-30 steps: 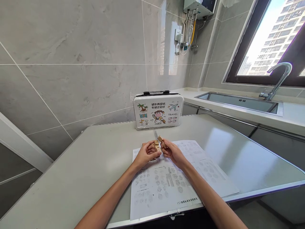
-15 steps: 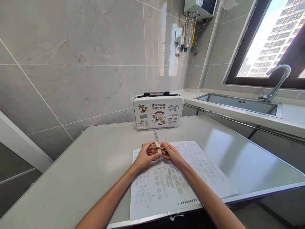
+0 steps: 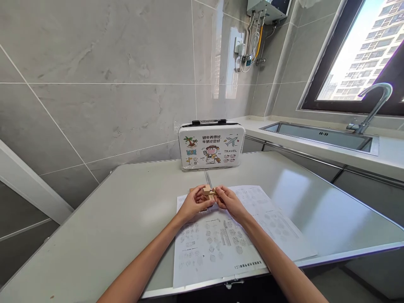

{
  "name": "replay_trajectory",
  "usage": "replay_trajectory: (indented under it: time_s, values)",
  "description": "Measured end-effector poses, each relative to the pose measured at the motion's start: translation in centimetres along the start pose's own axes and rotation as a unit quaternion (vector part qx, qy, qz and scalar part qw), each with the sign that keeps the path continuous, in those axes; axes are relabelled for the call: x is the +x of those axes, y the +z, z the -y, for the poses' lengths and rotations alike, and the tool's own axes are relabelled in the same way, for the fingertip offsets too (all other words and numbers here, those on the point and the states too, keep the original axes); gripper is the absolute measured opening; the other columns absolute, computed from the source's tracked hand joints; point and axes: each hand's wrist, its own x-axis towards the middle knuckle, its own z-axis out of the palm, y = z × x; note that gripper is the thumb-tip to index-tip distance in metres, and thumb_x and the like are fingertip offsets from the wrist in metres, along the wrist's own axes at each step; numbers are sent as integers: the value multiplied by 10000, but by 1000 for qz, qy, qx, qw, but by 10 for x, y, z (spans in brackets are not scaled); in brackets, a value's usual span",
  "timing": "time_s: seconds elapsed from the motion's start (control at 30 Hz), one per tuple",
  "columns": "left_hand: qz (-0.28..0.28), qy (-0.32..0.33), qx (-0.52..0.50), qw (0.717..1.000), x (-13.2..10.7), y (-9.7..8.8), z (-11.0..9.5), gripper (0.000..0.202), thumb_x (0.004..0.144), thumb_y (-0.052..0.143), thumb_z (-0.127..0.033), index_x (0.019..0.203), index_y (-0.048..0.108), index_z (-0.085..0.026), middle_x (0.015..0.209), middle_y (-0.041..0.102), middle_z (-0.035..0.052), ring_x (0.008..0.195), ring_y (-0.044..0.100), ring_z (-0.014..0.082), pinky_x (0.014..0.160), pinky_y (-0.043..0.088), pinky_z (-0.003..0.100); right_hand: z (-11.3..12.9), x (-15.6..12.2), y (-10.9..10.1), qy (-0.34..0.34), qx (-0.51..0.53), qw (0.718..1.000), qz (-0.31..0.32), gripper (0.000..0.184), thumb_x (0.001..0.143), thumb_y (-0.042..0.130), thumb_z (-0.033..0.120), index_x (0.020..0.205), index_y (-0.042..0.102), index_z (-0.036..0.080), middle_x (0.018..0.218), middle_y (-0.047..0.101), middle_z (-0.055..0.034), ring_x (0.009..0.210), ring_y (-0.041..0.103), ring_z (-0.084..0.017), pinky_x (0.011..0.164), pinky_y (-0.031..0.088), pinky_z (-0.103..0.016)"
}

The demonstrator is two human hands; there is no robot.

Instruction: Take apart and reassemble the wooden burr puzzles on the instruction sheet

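- The left hand [image 3: 193, 204] hovers over the far left corner of the paper sheet [image 3: 221, 252], fingers curled, fingertips pinching a small wooden block [image 3: 207, 192].
- The right hand [image 3: 230, 202] is above the sheet's far edge, fingers bent onto the same block from the other side.
- The bare left forearm comes in past the sheet's near left corner.
- The bare right forearm crosses over the sheet's near right part.

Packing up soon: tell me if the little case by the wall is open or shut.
Shut. The case stands upright on the table, no gap showing along its edges, handle on top.
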Motion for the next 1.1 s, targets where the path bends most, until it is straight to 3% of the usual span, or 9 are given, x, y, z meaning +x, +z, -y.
replay_trajectory:
  time_s: [0.23, 0.67, 0.9, 1.0, 1.1]
  values:
    - [7, 13, 13, 1000, 0, 0, 3, 729, 735, 903, -358, 1376, 577, -239, 1209, 686, 91, 1040, 685, 209, 924, 546, 350, -1, 1, -1, -10, -34, 999, -29, 503, 797, 735, 689, 835, 567, 217, 595, 499, 71, 443, 281, -65, 457, 179, -247]
    - [19, 40, 147, 988, -10, 6, -13, 763, 752, 875, -382, 1436, 559, -262, 975, 657, 16, 750, 573, 131, 724, 514, 279, 0, 0, 0, 10, -35, 997, -65, 505, 797, 746, 674, 752, 530, 220, 562, 524, 61, 420, 326, -66, 432, 191, -240]
    - [16, 40, 129, 991, -7, 5, -8, 786, 743, 882, -396, 1442, 558, -237, 1072, 701, 58, 848, 652, 165, 803, 551, 304, -4, 4, -2, 17, -15, 998, -64, 490, 822, 715, 671, 778, 531, 219, 574, 540, 62, 387, 313, -54, 417, 188, -234]
    - [-3, 18, 60, 998, -3, 3, -5, 820, 717, 902, -384, 1439, 548, -224, 1193, 714, 95, 992, 695, 212, 899, 568, 346, -7, 7, -6, -7, -24, 993, -117, 470, 861, 648, 689, 905, 581, 225, 582, 540, 68, 389, 329, -72, 416, 217, -237]
    - [-46, 4, 11, 999, 1, 0, -5, 779, 733, 894, -396, 1417, 560, -231, 1302, 699, 111, 1138, 682, 244, 991, 551, 382, -10, 8, -13, -38, -79, 971, -222, 458, 889, 581, 690, 906, 581, 233, 559, 497, 72, 426, 367, -107, 436, 272, -249]
